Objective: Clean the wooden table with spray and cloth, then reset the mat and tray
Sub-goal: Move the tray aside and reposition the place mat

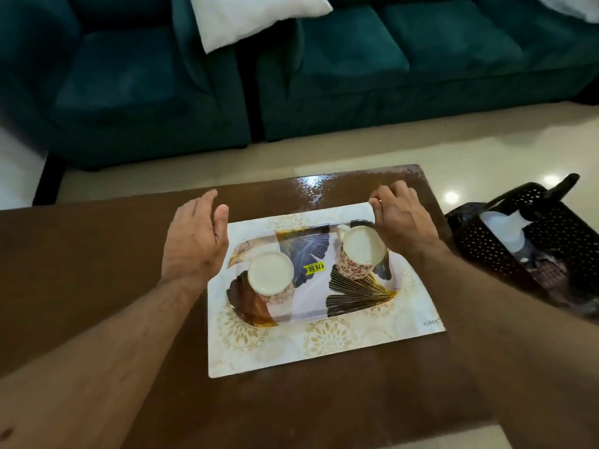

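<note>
A white mat (327, 348) with gold flower prints lies on the brown wooden table (97, 254). On the mat rests a tray (311, 306) with a leaf pattern and a yellow price sticker. Two floral cups stand in the tray, the left cup (270, 275) and the right cup (358, 252). My left hand (194, 241) hovers open just off the tray's left end, fingers apart, holding nothing. Over the tray's far right corner, behind the right cup, is my right hand (402, 218) with fingers curled down; whether it grips the rim is hidden.
A black perforated basket (486, 244) with white items inside stands off the table's right edge. A teal sofa (356, 76) with a white cushion (252, 17) runs along the far side, across a strip of pale tiled floor (324, 153). The table's far end shines wet.
</note>
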